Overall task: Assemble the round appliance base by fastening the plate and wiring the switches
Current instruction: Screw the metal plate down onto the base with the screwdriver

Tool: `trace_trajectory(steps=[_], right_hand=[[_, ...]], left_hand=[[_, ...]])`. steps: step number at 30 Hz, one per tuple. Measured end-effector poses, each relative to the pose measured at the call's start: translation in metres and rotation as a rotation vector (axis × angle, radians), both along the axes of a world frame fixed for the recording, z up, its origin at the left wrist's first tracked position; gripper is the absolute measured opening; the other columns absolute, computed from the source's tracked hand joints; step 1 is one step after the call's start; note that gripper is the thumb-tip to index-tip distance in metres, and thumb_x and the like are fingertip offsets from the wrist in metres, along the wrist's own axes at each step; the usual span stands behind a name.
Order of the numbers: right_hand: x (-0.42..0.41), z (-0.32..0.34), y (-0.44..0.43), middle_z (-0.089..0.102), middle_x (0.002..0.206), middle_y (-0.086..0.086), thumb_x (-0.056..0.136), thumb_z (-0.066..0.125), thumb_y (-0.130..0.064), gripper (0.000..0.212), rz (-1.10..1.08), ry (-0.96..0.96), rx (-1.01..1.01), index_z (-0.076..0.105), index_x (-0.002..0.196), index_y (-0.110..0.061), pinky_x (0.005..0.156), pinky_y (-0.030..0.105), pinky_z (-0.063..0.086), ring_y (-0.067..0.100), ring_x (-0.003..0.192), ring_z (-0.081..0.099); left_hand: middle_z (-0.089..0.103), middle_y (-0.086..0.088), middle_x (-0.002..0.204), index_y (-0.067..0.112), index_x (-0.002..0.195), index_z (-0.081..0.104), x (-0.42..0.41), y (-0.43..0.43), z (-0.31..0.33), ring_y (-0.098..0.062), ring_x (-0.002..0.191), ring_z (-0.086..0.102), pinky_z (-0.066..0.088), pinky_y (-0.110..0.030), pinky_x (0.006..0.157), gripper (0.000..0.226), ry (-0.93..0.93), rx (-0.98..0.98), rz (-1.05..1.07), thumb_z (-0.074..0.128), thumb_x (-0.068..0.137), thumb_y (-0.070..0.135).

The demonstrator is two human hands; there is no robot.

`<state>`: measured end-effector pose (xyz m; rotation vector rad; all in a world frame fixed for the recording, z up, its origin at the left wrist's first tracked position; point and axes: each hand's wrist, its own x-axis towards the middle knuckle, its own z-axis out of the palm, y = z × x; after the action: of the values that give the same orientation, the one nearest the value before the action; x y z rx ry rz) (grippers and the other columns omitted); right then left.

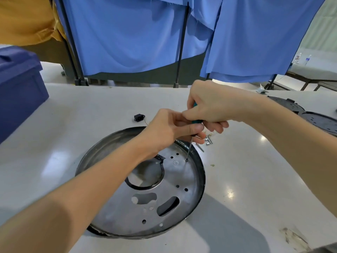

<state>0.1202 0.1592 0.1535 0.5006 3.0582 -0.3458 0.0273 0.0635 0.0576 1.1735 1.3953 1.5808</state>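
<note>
The round appliance base (199, 172) lies flat on the white table (255, 179), with a perforated metal plate (180, 179) inside it. My right hand (209, 106) grips the green handle of a screwdriver (196, 121). Its thin shaft slants down to a screw (186, 160) at the plate's far right. My left hand (171, 130) holds the screwdriver lower down, thumb and fingers pinched at the handle's bottom end. A black socket part (139, 117) with thin wires lies beyond the base.
Loose screws (207, 142) lie just right of the base rim. Two more dark round bases (317, 119) sit at the table's right edge. A blue bin (18, 88) stands at the far left. Blue cloth screens (136, 33) hang behind the table.
</note>
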Motion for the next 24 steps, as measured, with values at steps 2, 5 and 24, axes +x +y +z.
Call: trace_trajectory(steps=[2, 5, 24], right_hand=[[0.000, -0.002, 0.002, 0.055, 0.034, 0.002, 0.094, 0.049, -0.021, 0.039, -0.020, 0.009, 0.006, 0.063, 0.062, -0.003, 0.030, 0.013, 0.032, 0.010, 0.022, 0.041], [-0.004, -0.002, 0.007, 0.059, 0.041, 0.004, 0.098, 0.045, -0.040, 0.040, 0.021, 0.008, 0.025, 0.059, 0.079, -0.007, 0.031, 0.016, 0.036, 0.012, 0.025, 0.044], [0.002, -0.017, 0.001, 0.045, 0.046, 0.004, 0.100, 0.042, -0.045, 0.050, -0.123, 0.226, 0.285, 0.037, 0.061, -0.013, 0.038, 0.024, 0.035, 0.019, 0.033, 0.045]], left_hand=[[0.075, -0.018, 0.088, -0.002, 0.098, 0.070, -0.001, 0.000, -0.002, -0.031, 0.082, 0.074, 0.060, -0.034, 0.076, 0.022, 0.036, 0.002, -0.018, 0.072, 0.082, 0.013], [0.075, -0.014, 0.086, 0.005, 0.092, 0.072, -0.002, -0.002, -0.003, -0.027, 0.082, 0.074, 0.059, -0.036, 0.080, 0.018, 0.103, 0.013, -0.030, 0.072, 0.083, 0.020], [0.075, -0.010, 0.090, -0.004, 0.104, 0.062, -0.005, -0.002, -0.006, -0.023, 0.086, 0.073, 0.056, -0.030, 0.080, 0.020, 0.191, -0.021, -0.151, 0.056, 0.097, 0.013]])
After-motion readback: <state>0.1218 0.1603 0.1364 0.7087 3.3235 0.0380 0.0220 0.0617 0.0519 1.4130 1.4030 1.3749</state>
